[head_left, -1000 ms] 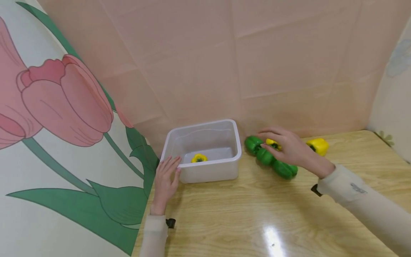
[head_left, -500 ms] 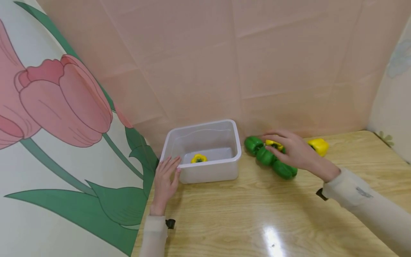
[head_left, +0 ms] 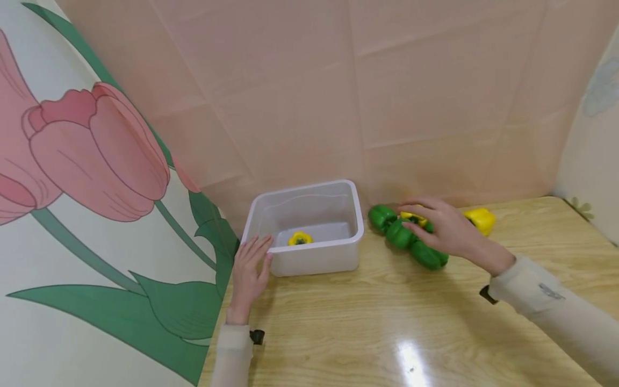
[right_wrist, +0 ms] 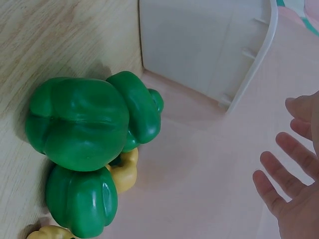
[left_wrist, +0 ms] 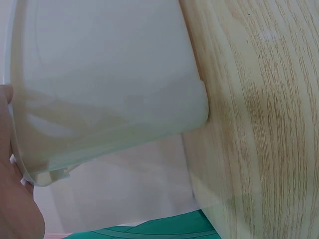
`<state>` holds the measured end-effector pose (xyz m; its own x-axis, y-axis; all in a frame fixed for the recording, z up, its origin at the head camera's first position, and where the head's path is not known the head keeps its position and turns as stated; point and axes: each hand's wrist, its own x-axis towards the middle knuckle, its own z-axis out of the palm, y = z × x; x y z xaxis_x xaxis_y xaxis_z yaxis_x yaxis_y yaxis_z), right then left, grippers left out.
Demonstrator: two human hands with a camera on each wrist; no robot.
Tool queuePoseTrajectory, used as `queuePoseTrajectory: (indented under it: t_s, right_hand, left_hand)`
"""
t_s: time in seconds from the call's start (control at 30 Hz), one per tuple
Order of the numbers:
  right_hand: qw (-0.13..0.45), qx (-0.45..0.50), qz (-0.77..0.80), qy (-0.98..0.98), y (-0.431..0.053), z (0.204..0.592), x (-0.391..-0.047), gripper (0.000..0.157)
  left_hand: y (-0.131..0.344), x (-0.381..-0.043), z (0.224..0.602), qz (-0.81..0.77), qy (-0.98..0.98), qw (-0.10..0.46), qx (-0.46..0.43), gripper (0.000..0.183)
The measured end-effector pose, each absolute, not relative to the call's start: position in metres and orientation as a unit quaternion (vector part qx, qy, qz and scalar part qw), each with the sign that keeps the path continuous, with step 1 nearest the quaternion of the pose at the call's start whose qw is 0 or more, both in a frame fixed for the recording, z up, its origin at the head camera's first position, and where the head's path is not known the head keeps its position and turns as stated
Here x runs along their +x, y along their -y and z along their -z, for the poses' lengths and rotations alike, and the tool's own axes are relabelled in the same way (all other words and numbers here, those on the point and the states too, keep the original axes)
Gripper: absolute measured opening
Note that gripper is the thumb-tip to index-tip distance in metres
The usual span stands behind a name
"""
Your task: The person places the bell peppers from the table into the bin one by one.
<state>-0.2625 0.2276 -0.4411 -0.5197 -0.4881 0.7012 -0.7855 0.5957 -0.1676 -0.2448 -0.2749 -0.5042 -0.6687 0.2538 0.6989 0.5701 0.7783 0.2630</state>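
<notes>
Pinkish sheet (head_left: 300,97) across the far side, fold creases showing. Left wall (head_left: 116,150) painted with big pink tulips and green leaves; pale right wall (head_left: 592,145) at the far right.

Wood-grain table (head_left: 329,328) below, a bright glare spot on its near part.

Light grey container (head_left: 314,262) left of centre, upright, just in front of the sheet.

Sleeves pale: right sleeve (head_left: 556,309) slanting in from the near right, left sleeve (head_left: 233,352) from the near left.

Right hand (head_left: 442,224) over the pepper cluster, right of the container. Fingers spread, gaps between them plain in the right wrist view; nothing pinched. Left hand (head_left: 250,273) at the container's near left corner, touching the rim; fingers fairly straight and slightly apart, thumb at the near side.

Three green peppers in a row, running from far left to near right: far one (head_left: 381,218), middle one (head_left: 398,235), near one (head_left: 427,255). More green shows by the right hand; cannot tell whether it is another pepper.

Yellow pepper (head_left: 412,216) just behind the middle green, partly covered by the fingers. Second yellow (head_left: 480,220) farther right, beyond the wrist. Third yellow (head_left: 300,238) on the container floor, left of its middle, lower edge hidden by the near rim.

Small black piece (head_left: 257,337) at the left wrist.
</notes>
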Motion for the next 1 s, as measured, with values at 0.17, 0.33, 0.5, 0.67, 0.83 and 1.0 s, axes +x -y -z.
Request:
queuePoseTrajectory:
  t_s: [0.17,0.33,0.5,0.67,0.83,1.0]
  right_hand:
    - [0.309,0.377,-0.245,0.838,-0.230,0.446,-0.261,0.042]
    - [0.313,0.377,-0.246,0.836,-0.234,0.452,-0.261,0.041]
    - [0.317,0.376,-0.245,0.835,-0.239,0.456,-0.261,0.034]
    - [0.311,0.367,-0.241,0.843,-0.241,0.460,-0.260,0.037]
    - [0.310,0.358,-0.234,0.849,-0.243,0.466,-0.260,0.039]
    - [0.312,0.353,-0.233,0.851,-0.244,0.473,-0.260,0.044]
  left_hand:
    - [0.276,-0.244,0.506,0.237,0.882,0.335,-0.233,0.037]
    - [0.275,-0.243,0.505,0.239,0.875,0.346,-0.239,0.037]
    - [0.274,-0.244,0.505,0.236,0.873,0.351,-0.244,0.038]
    - [0.274,-0.245,0.504,0.239,0.874,0.345,-0.244,0.039]
    - [0.275,-0.245,0.505,0.240,0.879,0.334,-0.239,0.039]
    - [0.275,-0.245,0.505,0.236,0.875,0.345,-0.243,0.039]
